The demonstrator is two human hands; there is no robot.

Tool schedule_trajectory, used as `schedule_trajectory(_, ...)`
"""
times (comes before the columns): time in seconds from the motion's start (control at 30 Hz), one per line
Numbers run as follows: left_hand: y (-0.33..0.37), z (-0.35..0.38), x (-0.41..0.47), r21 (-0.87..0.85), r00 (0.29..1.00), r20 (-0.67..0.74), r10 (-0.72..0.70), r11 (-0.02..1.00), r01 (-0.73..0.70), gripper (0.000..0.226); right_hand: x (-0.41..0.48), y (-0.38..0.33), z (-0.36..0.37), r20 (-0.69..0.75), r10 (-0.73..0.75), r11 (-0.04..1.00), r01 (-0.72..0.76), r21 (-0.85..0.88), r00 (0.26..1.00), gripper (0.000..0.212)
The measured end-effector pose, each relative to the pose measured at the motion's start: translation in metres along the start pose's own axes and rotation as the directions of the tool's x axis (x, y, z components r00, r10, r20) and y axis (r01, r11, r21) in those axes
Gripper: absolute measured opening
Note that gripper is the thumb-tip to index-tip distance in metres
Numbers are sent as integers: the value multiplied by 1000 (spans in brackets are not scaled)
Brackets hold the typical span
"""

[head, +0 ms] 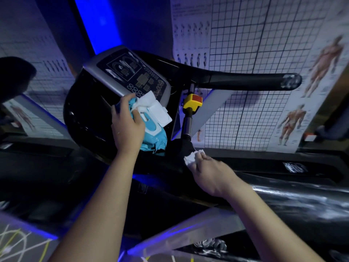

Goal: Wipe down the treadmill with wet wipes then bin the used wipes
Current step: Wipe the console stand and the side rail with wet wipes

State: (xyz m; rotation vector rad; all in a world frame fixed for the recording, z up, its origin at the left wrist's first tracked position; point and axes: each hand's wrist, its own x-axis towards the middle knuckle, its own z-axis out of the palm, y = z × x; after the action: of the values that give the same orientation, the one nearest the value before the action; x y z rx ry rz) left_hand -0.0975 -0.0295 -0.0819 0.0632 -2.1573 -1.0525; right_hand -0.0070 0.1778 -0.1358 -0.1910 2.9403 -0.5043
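Mid-frame, my left grip is clutching the wipes pack; my right grip is pinching a crumpled wipe against the treadmill.

treadmill: black body, grey-rimmed console with dark button panel; black handrail reaching right; yellow block with red top on the post beneath.
wipes pack: teal, soft, white flip lid open, a white sheet sticking out; gripped by left hand at console's lower edge.
used wipe: white, crumpled, pinched by right hand at the post's black base.
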Motion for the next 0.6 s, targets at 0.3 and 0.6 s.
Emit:
schedule_trajectory(0.3,9,1,-15,-86,990,-140,27,996,-39,48,-80,3,52,-402,31,985,-96,-143,915,71)
schedule_trajectory(0.6,5,16,-38,-164,980,-172,96,979,-124,51,-4,-51,45,-309,178,982,-190,-7,934,89)
